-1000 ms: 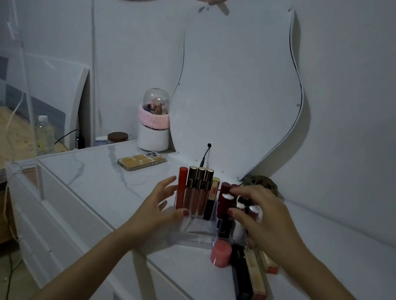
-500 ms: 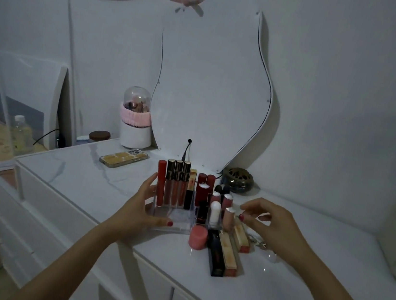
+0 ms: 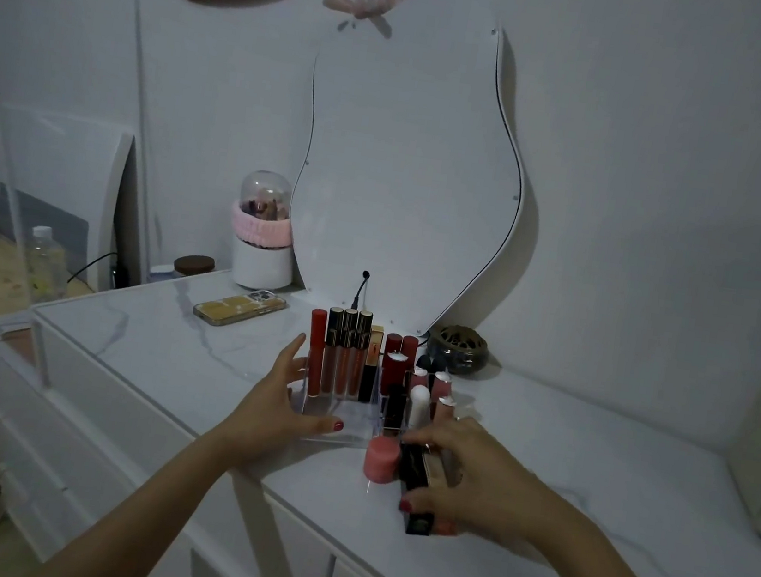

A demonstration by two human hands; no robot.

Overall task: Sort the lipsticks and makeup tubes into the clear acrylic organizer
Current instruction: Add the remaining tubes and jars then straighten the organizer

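Note:
The clear acrylic organizer [image 3: 341, 421] stands on the white marble dresser top, with several upright lip gloss tubes [image 3: 338, 355] at its back and short lipsticks [image 3: 419, 402] in its right cells. My left hand [image 3: 277, 412] rests against the organizer's left front corner, thumb on its front wall. My right hand [image 3: 464, 481] lies over the loose tubes in front of the organizer, fingers closing around a black lipstick tube [image 3: 415, 484] and a gold one beside it. A pink round-capped tube [image 3: 381, 459] stands just left of that hand.
A phone [image 3: 240, 310] lies behind and left of the organizer. A wavy mirror [image 3: 408, 171] leans on the wall, with a brush holder [image 3: 262, 234] at its left and a dark round dish [image 3: 458, 348] at its right. The dresser edge [image 3: 247, 474] runs close below my hands.
My right hand has come down from beside the organizer's right cells onto the loose tubes lying in front. My left hand has stayed on the organizer.

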